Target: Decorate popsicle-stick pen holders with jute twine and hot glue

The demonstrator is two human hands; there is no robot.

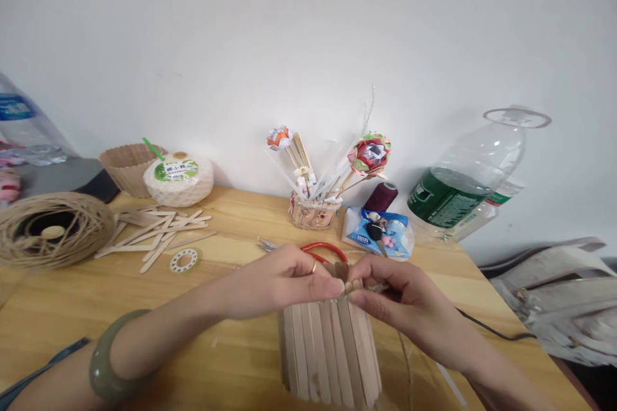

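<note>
Left hand point(292, 279): thumb and fingers are pinching together at the upper rim of the stick vessel point(328, 353).
Right hand point(402, 292): thumb and forefinger are clamping the stick tips at the same rim, just beside the left thumb.
Stick vessel: it is sitting below and between both hands, flat sticks lining its wall; the hands are hiding much of its mouth, so its contents cannot be told.
Twine strand point(407, 359): it is hanging below the right hand.
Flower pot point(313, 214): it is standing beyond both hands, holding paper flowers point(370, 155), pale straws and thin sticks.
Coconut point(178, 181): it is resting beyond and left of the left hand, a green straw point(153, 148) poking up behind its label.
Pleated bowl point(128, 167): it is standing behind the coconut; its inside is staying out of sight.
Large bottle point(463, 173): it is leaning beyond the right hand, wearing a green label.
Wipes pack point(355, 234): it is lying beyond the right hand, supporting small trinkets.
</note>
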